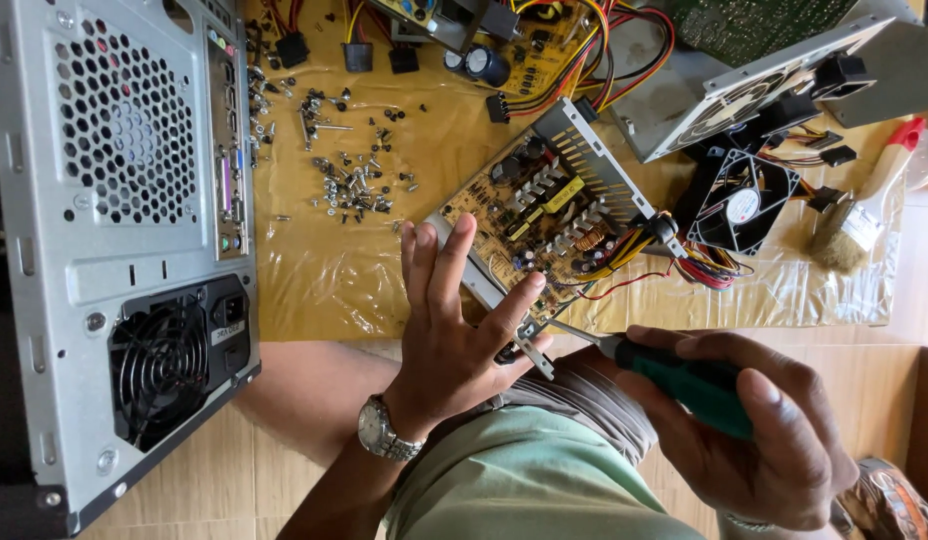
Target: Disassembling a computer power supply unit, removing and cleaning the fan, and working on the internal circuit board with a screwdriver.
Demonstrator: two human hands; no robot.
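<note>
My left hand (452, 335) rests flat, fingers spread, on the near edge of an opened power supply (544, 215), a metal tray with a yellow-brown circuit board. It steadies the tray without gripping it. My right hand (754, 430) is closed around a green-and-black-handled screwdriver (674, 375). The screwdriver's tip points left at the tray's near corner bracket (532, 345), just beside my left thumb. A wristwatch (384, 432) is on my left wrist. Coloured wires (674, 255) run off the board to the right.
A grey computer case (124, 240) lies at the left, rear panel up. Several loose screws (354, 185) are scattered on the plastic-covered mat (324, 280). A black fan (739, 200), a brush (864, 210), a metal cover (744, 85) and another circuit board (524, 40) lie beyond.
</note>
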